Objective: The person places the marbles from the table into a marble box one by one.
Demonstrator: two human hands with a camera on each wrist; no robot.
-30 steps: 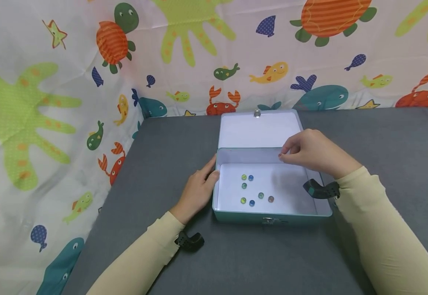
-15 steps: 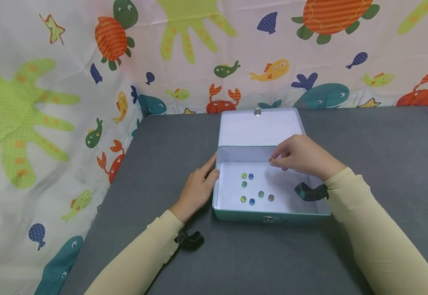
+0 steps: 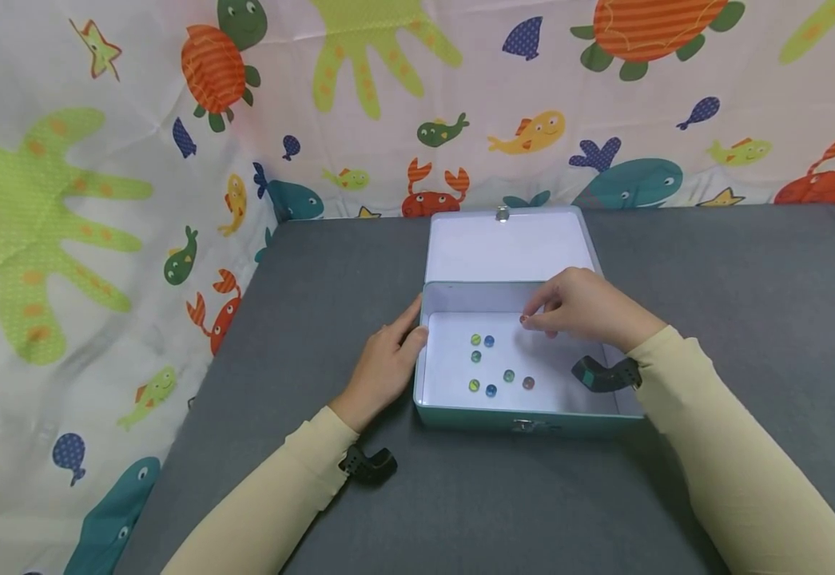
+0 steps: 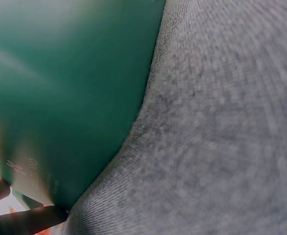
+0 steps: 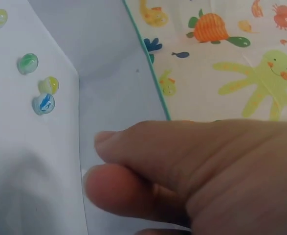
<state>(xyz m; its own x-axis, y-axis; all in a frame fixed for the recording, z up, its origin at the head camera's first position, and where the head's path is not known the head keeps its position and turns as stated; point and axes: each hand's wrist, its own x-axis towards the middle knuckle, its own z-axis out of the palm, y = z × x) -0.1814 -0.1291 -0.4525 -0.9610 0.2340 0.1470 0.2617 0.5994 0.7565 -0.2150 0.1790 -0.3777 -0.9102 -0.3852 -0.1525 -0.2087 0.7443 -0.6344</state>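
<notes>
A teal metal box point(image 3: 453, 418) with a white inside stands open on the grey table. Flat along its left outer side rests my left hand point(image 3: 381, 363), fingers extended; the left wrist view shows fingertips against the green wall point(image 4: 75, 88). My right hand point(image 3: 578, 307) is over the box's inside, thumb and index finger pinching a small reddish-brown marble point(image 3: 523, 319). In the right wrist view the fingertips hide that marble. Several glass marbles lie on the box floor, among them a blue marble point(image 5: 44, 104), a yellow one point(image 5: 49, 85) and a brownish marble point(image 3: 528, 383).
The hinged lid point(image 3: 503, 243) is tipped back behind the box, and a metal clasp point(image 3: 523, 426) is on the front wall. A cloth printed with sea animals point(image 3: 359, 96) hangs behind and to the left of the grey table point(image 3: 345, 271).
My right hand has moved left and lower over the box with the marble pinched in its fingertips. The left hand and the marbles on the box floor stay where they were.
</notes>
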